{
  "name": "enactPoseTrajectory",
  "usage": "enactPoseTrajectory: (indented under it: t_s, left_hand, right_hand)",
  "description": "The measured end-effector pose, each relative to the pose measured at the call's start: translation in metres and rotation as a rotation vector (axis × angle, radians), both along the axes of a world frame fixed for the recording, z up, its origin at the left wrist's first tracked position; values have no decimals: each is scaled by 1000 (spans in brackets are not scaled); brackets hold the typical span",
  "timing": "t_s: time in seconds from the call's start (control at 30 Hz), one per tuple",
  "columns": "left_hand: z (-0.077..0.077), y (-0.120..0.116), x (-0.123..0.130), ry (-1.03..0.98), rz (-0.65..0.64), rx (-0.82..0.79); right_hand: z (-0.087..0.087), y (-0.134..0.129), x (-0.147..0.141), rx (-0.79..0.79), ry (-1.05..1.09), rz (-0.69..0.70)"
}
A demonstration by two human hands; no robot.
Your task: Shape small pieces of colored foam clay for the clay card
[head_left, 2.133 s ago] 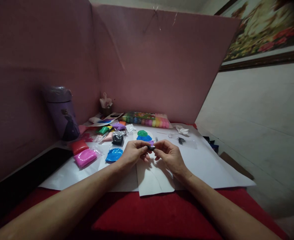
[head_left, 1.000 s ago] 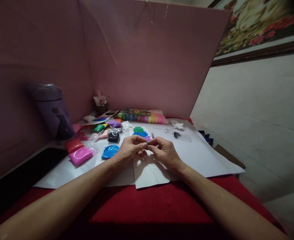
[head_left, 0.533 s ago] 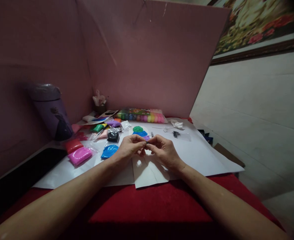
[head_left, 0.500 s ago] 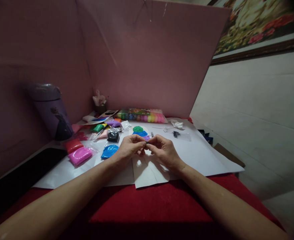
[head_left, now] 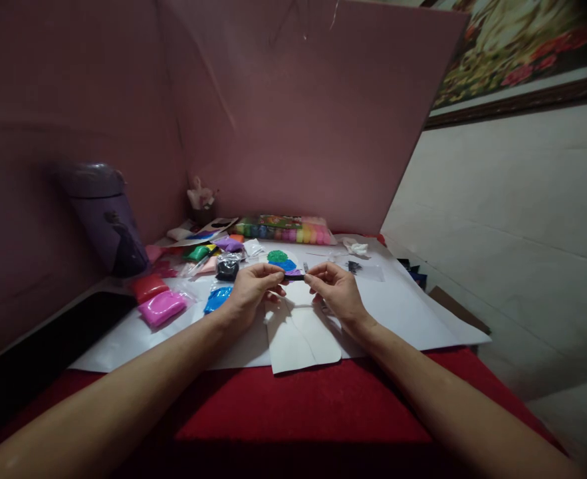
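Observation:
A thin strip of black clay [head_left: 294, 277] is stretched level between my two hands. My left hand [head_left: 250, 289] pinches its left end between thumb and fingers, and my right hand [head_left: 340, 291] pinches the right end the same way. Below them lies a white paper sheet [head_left: 300, 339] with a thin line on it. Just beyond the strip, green clay [head_left: 277, 256] and blue clay [head_left: 284, 265] sit on a pale base, with some purple clay partly hidden by my fingers. Close to my right fingertips is a small fork-like tool [head_left: 306, 266].
Bagged clay lies on the left: pink [head_left: 162, 307], red [head_left: 149, 289], blue [head_left: 217, 299] and black [head_left: 227, 267]. A purple tumbler [head_left: 104, 223] stands behind them. At the back is a pack of coloured clay [head_left: 284, 230]. Crumpled tissue [head_left: 355, 247] rests on the right.
My hands have moved apart from each other, and the black clay strip now shows stretched between them. The view has shifted slightly.

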State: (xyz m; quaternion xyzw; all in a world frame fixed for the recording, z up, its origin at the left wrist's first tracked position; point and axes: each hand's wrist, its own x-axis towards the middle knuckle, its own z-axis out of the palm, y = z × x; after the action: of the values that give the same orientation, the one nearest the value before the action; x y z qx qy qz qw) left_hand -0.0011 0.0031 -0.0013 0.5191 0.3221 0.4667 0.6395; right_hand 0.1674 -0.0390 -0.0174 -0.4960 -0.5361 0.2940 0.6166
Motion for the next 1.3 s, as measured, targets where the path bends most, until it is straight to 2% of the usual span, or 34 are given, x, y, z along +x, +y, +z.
enactPoseTrajectory:
  t_s: [0.13,0.23,0.47,0.63,0.8,1.03,1.3]
  left_hand:
    - [-1,-1,0,15,-87,16]
    - [-2,-3,0,26,-151,26]
    - [-2,-6,0,97,-159,85]
    - [-4,-6,0,126,-228,74]
    - [-5,-5,1,173,-184,118]
    - [1,-7,4,227,-171,150]
    - [4,-9,7,186,-10,74]
  right_hand:
    - [-1,0,1,-7,-21,-20]
    - [0,-2,-2,8,-2,31]
    - [1,-6,-8,36,-35,159]
    - [-1,-8,-10,48,-62,215]
    - [0,-9,-12,57,-57,190]
    - [5,-7,-11,-14,17,187]
    - [6,-4,-9,-68,136,34]
